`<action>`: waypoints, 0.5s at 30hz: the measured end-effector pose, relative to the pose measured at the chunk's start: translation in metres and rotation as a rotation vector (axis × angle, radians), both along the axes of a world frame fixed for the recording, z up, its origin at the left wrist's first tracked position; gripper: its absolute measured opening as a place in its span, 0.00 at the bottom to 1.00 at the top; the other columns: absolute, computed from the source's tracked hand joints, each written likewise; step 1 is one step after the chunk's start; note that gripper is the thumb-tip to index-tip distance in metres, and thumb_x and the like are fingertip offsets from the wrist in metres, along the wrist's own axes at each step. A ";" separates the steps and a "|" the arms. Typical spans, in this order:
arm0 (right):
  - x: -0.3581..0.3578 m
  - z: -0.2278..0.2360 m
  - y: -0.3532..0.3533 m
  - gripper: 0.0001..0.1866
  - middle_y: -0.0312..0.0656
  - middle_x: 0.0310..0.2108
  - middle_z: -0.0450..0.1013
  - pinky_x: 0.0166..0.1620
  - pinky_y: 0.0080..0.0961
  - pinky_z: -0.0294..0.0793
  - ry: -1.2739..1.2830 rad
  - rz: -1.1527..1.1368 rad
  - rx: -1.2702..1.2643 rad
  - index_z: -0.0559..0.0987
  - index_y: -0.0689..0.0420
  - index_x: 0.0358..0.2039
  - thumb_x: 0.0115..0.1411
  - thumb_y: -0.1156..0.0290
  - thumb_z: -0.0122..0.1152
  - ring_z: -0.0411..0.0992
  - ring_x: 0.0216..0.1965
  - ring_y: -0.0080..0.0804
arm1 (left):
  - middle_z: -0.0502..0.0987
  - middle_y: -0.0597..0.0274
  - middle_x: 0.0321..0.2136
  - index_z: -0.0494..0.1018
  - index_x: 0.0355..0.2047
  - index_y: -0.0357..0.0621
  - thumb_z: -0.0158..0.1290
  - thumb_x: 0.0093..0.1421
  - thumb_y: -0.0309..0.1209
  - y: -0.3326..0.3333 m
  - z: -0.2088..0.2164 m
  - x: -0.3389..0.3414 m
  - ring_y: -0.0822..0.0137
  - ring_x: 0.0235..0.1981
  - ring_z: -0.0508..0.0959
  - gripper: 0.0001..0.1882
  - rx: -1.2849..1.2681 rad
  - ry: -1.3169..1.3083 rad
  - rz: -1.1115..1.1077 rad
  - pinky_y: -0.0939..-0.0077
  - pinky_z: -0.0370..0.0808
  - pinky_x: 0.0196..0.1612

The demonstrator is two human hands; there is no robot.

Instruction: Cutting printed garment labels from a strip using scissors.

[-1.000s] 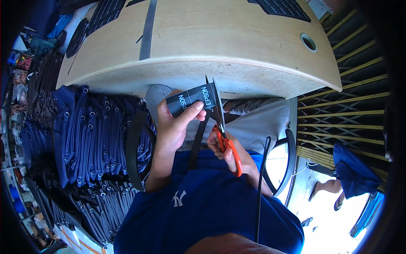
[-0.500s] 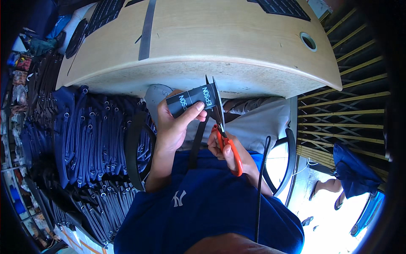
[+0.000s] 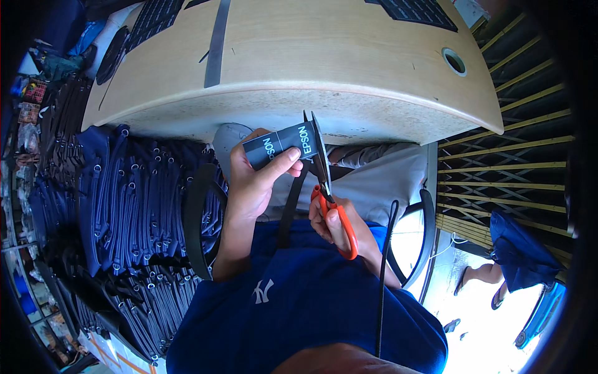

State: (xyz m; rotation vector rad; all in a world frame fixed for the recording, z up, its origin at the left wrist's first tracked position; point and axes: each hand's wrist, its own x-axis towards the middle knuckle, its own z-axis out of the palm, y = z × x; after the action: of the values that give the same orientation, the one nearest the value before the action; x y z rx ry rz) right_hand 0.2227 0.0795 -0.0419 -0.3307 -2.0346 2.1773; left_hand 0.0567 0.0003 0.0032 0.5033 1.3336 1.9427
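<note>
My left hand [image 3: 254,179] pinches a short, flat black strip with white lettering [image 3: 268,149], thumb on top and fingers beneath. Orange-handled scissors [image 3: 347,232] are gripped in my right hand [image 3: 335,223], with fingers and thumb at the handle loops. Their dark blades point away from me and are slightly parted at the tips. They lie along the strip's right end, just beside my left thumb. Whether the strip is between the blades I cannot tell. Both hands are above my lap, short of the table's near edge.
A pale wooden table [image 3: 324,56] stands ahead, bearing a grey strip [image 3: 217,43] and printed black sheets [image 3: 418,11]. Bundles of dark blue straps with metal rings [image 3: 134,199] hang at left. Chair armrests [image 3: 198,221] flank me. A folding metal gate [image 3: 504,168] is at right, with another person's legs [image 3: 483,274] below.
The scissor blades' tips have come slightly closer together. Both hands have hardly shifted; the black strip has moved a touch to the left.
</note>
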 end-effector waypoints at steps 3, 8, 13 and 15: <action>0.001 0.001 0.000 0.36 0.36 0.11 0.63 0.23 0.24 0.64 -0.016 0.012 0.007 0.67 0.61 0.25 0.59 0.35 0.31 0.64 0.14 0.27 | 0.77 0.59 0.24 0.71 0.27 0.37 0.58 0.51 0.20 -0.001 0.000 -0.002 0.73 0.23 0.77 0.06 -0.003 0.010 -0.010 0.81 0.76 0.25; -0.003 0.011 -0.005 0.41 0.34 0.11 0.59 0.14 0.15 0.57 -0.049 -0.035 -0.020 0.65 0.60 0.22 0.52 0.28 0.28 0.59 0.10 0.19 | 0.77 0.59 0.23 0.71 0.27 0.37 0.58 0.51 0.21 -0.001 0.001 -0.005 0.73 0.22 0.77 0.06 0.000 0.034 -0.027 0.81 0.75 0.25; -0.002 0.008 -0.005 0.41 0.35 0.11 0.60 0.14 0.16 0.59 -0.073 -0.039 -0.033 0.65 0.60 0.21 0.53 0.28 0.29 0.60 0.10 0.20 | 0.77 0.59 0.23 0.71 0.26 0.37 0.58 0.51 0.21 0.000 0.002 -0.005 0.73 0.22 0.77 0.06 -0.017 0.034 -0.021 0.81 0.75 0.25; -0.002 0.009 -0.004 0.40 0.36 0.11 0.60 0.14 0.16 0.60 -0.069 -0.041 -0.036 0.65 0.60 0.20 0.54 0.29 0.30 0.61 0.10 0.20 | 0.77 0.59 0.23 0.71 0.26 0.37 0.58 0.51 0.21 0.001 0.001 -0.006 0.73 0.22 0.77 0.06 -0.013 0.037 -0.028 0.81 0.75 0.25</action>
State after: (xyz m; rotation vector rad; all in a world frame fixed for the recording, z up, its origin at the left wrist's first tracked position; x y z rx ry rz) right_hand 0.2210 0.0752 -0.0327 -0.4541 -2.0070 2.2102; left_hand 0.0504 0.0009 0.0047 0.5510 1.3548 1.9093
